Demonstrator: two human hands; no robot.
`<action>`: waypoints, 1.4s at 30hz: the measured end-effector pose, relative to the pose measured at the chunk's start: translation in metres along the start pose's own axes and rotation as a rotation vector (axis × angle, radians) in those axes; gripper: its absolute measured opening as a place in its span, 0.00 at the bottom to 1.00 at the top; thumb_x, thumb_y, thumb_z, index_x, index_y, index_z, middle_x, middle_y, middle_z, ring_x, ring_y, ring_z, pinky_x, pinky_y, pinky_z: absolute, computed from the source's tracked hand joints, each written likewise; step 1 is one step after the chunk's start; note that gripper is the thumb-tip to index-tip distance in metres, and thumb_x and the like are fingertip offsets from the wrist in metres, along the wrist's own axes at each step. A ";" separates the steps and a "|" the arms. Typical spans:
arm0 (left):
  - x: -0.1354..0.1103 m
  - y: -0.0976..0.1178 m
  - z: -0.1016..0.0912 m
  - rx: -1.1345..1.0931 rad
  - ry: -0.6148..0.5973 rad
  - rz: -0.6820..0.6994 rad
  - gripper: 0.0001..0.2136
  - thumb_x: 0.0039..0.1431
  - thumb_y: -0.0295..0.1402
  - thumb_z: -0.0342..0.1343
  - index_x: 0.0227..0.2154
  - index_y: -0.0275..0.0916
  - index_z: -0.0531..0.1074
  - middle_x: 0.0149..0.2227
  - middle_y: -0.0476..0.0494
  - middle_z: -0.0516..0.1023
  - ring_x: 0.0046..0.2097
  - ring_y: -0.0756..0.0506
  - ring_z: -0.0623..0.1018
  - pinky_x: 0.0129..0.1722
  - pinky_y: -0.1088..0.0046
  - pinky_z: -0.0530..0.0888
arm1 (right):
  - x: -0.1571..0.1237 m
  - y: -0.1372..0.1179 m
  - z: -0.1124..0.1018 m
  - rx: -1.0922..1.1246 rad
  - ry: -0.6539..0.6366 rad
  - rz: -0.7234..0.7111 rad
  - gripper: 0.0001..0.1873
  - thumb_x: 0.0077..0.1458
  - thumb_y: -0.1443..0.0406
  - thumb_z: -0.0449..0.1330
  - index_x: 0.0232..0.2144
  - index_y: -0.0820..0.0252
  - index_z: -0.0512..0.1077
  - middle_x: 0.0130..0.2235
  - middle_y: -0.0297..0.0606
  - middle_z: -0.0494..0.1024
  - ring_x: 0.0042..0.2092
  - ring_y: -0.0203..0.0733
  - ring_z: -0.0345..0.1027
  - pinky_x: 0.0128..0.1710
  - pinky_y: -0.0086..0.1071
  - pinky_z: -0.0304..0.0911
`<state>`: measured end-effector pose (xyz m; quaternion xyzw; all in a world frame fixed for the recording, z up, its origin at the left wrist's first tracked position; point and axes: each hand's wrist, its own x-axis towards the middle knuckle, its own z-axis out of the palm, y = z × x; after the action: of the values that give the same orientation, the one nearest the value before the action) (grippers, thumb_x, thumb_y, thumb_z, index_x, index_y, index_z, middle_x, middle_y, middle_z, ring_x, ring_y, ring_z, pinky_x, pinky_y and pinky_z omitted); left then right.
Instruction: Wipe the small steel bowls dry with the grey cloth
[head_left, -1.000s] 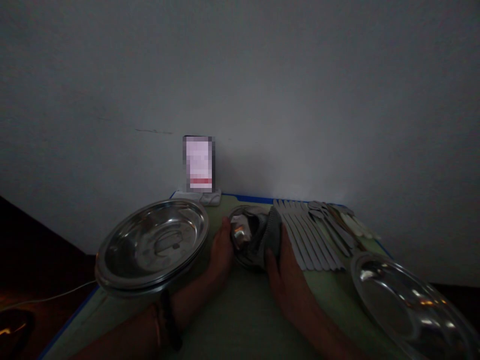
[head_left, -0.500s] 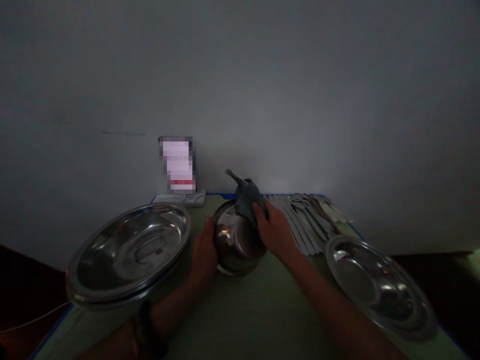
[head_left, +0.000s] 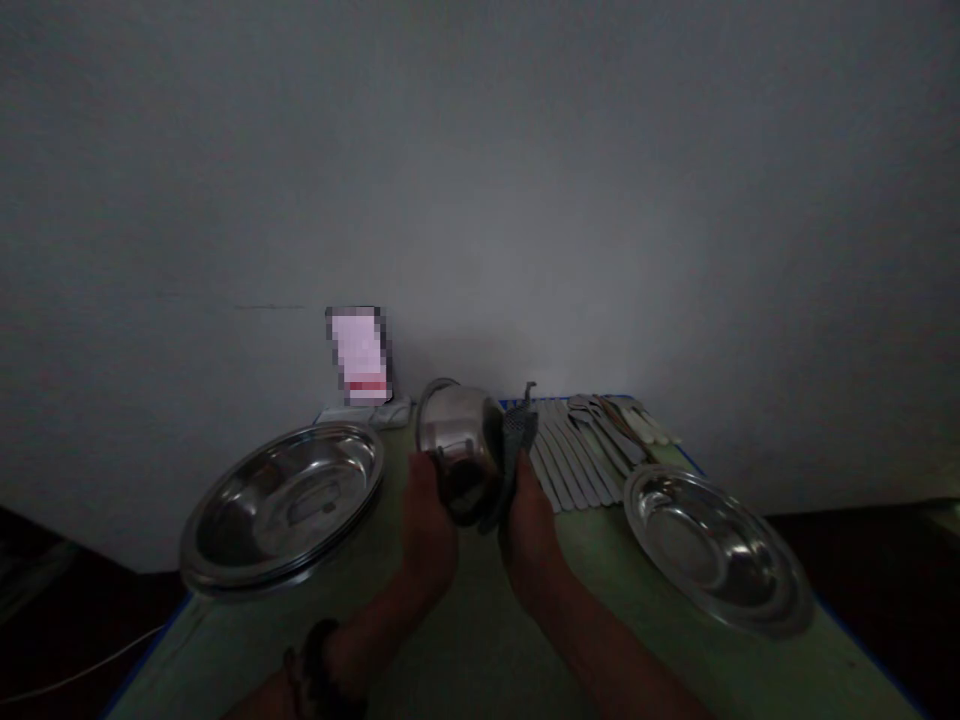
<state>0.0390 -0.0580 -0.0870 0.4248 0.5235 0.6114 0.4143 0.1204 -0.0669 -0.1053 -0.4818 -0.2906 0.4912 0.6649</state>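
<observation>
A shiny steel bowl [head_left: 461, 430] is tipped on its side between my hands, over the middle of the table. My left hand [head_left: 429, 520] grips its rim from the left, fingers mostly hidden behind it. On the other side, my right hand [head_left: 531, 520] is closed around a dark grey cloth [head_left: 517, 440] pressed to the bowl's right side. A corner of the cloth sticks up above the fingers.
Stacked large steel basins [head_left: 281, 510] stand on the left, and another steel basin [head_left: 720, 550] lies on the right. Rows of cutlery [head_left: 592, 450] lie behind my right hand. A phone with a blurred screen [head_left: 360, 355] leans against the wall [head_left: 480, 200]. The table [head_left: 480, 650] has a green top.
The bowl has turned, its wall now tilting left. My right hand and the cloth have shifted from the top of the bowl down to its right side.
</observation>
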 end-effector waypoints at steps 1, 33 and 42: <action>-0.003 -0.007 0.000 0.027 -0.065 0.066 0.24 0.58 0.53 0.44 0.30 0.37 0.75 0.35 0.40 0.80 0.41 0.40 0.78 0.44 0.62 0.74 | -0.003 -0.002 0.004 0.089 0.031 0.052 0.25 0.57 0.48 0.47 0.45 0.56 0.71 0.48 0.38 0.77 0.52 0.43 0.68 0.53 0.38 0.60; 0.021 -0.006 -0.021 0.338 -0.550 0.718 0.36 0.53 0.25 0.58 0.59 0.65 0.53 0.69 0.53 0.44 0.67 0.37 0.50 0.61 0.50 0.58 | 0.000 -0.083 -0.075 -0.110 -0.004 0.048 0.18 0.47 0.62 0.59 0.43 0.55 0.68 0.41 0.38 0.77 0.33 0.38 0.70 0.27 0.31 0.69; -0.010 -0.009 0.040 -0.285 -0.461 -0.549 0.23 0.48 0.26 0.58 0.50 0.34 0.66 0.37 0.39 0.81 0.36 0.42 0.81 0.38 0.65 0.77 | 0.011 -0.101 -0.136 -0.800 -0.074 -0.360 0.19 0.59 0.54 0.48 0.41 0.56 0.74 0.44 0.42 0.78 0.49 0.48 0.69 0.52 0.44 0.61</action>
<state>0.0808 -0.0547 -0.0928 0.3335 0.4205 0.4328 0.7243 0.2785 -0.1107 -0.0626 -0.6251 -0.5608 0.2331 0.4903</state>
